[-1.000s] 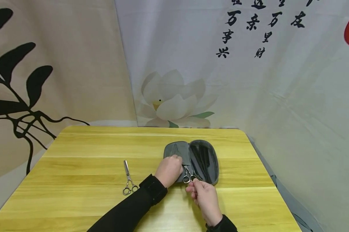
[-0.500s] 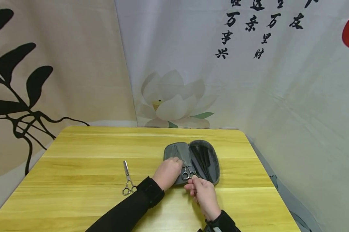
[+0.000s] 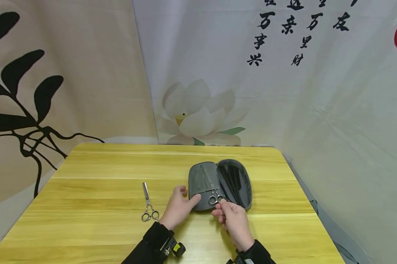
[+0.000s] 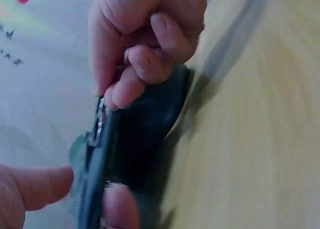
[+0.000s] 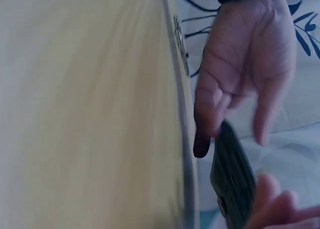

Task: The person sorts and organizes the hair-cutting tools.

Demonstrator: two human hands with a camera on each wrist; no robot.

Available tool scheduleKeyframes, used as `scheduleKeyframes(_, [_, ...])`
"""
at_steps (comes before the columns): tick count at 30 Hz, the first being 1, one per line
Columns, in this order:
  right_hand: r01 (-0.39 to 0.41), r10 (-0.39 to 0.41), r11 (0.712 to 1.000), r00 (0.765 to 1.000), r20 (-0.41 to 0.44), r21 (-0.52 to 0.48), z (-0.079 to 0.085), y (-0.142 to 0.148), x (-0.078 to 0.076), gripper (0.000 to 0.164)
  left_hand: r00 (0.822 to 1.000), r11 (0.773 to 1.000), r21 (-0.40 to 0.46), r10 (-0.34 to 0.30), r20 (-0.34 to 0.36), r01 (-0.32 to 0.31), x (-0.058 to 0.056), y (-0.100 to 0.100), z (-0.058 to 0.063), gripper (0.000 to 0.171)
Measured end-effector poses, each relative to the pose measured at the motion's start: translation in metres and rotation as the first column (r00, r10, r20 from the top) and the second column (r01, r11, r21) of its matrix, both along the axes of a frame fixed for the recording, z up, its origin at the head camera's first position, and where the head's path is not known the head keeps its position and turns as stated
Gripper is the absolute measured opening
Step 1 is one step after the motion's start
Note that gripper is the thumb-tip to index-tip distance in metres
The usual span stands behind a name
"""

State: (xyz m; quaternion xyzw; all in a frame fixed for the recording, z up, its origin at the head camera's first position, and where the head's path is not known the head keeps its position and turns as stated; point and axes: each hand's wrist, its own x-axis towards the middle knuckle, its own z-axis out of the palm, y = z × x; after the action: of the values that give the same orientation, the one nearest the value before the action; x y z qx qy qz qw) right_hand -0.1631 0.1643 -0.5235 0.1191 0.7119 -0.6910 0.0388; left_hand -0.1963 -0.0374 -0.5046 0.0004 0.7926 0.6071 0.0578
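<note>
A grey zip case (image 3: 205, 178) lies spread on the table, with a pair of scissors (image 3: 213, 199) tucked into its left pocket, handle rings sticking out. My right hand (image 3: 234, 222) pinches the right-hand ring between thumb and finger. At the case's left edge is my left hand (image 3: 178, 209), thumb over the near left part and fingers beside the edge. In the left wrist view my left thumb (image 4: 45, 186) stands apart from the case (image 4: 145, 119). The right wrist view shows the left hand (image 5: 245, 59) with thumb and fingers spread around the case's end.
Another pair of scissors, with a toothed blade (image 3: 147, 205), lies left of the left hand. Dark slender items (image 3: 232, 179) sit in the case's right half. The wooden table (image 3: 102, 190) ends at a printed cloth backdrop (image 3: 198, 73).
My left hand has let go of the pocket and drawn back left to the case's edge, its fingers spreading. The scissors have slid slightly farther into the pocket, with the right hand still pinching them.
</note>
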Motion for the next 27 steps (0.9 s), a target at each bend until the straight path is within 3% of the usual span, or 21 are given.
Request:
scheduleKeyframes(2, [-0.007, 0.018, 0.990, 0.997, -0.081, 0.139, 0.001, 0.002, -0.001, 0.038, 0.997, 0.987, 0.157, -0.039, 0.074, 0.027, 0.003, 0.001, -0.007, 0.074])
scheduleKeyframes(4, [0.017, 0.048, 0.945, 0.981, -0.189, 0.327, 0.004, 0.003, 0.000, 0.036, 0.991, 0.959, 0.280, -0.079, 0.110, 0.045, 0.004, 0.001, -0.013, 0.070])
scheduleKeyframes(7, [0.133, 0.118, 0.789, 0.925, -0.360, 0.599, 0.007, 0.004, 0.000, 0.034, 0.991, 0.936, 0.349, -0.091, 0.102, 0.050, 0.004, 0.002, -0.019, 0.067])
scheduleKeyframes(10, [0.271, 0.173, 0.626, 0.866, -0.469, 0.732, 0.010, 0.005, 0.002, 0.031, 0.993, 0.930, 0.366, -0.081, 0.087, 0.044, 0.003, 0.003, -0.022, 0.067])
scheduleKeyframes(11, [0.297, 0.179, 0.598, 0.855, -0.486, 0.744, 0.011, 0.005, 0.002, 0.030, 0.993, 0.928, 0.369, -0.080, 0.084, 0.044, 0.003, 0.003, -0.022, 0.071])
scheduleKeyframes(13, [0.315, 0.175, 0.582, 0.852, -0.493, 0.750, 0.013, 0.005, 0.002, 0.028, 0.993, 0.928, 0.371, -0.078, 0.084, 0.041, 0.003, 0.005, -0.023, 0.075])
scheduleKeyframes(17, [0.313, 0.128, 0.608, 0.869, -0.479, 0.730, 0.018, 0.007, 0.000, 0.023, 0.995, 0.925, 0.378, -0.066, 0.072, 0.034, 0.005, 0.007, -0.024, 0.080])
scheduleKeyframes(20, [0.328, 0.099, 0.601, 0.874, -0.475, 0.729, 0.020, 0.009, -0.002, 0.019, 0.997, 0.926, 0.375, -0.055, 0.062, 0.028, 0.006, 0.009, -0.024, 0.077])
scheduleKeyframes(27, [0.307, 0.157, 0.571, 0.870, -0.468, 0.762, 0.018, 0.004, -0.005, 0.019, 0.997, 0.920, 0.391, -0.053, 0.063, 0.024, 0.007, 0.010, -0.025, 0.069])
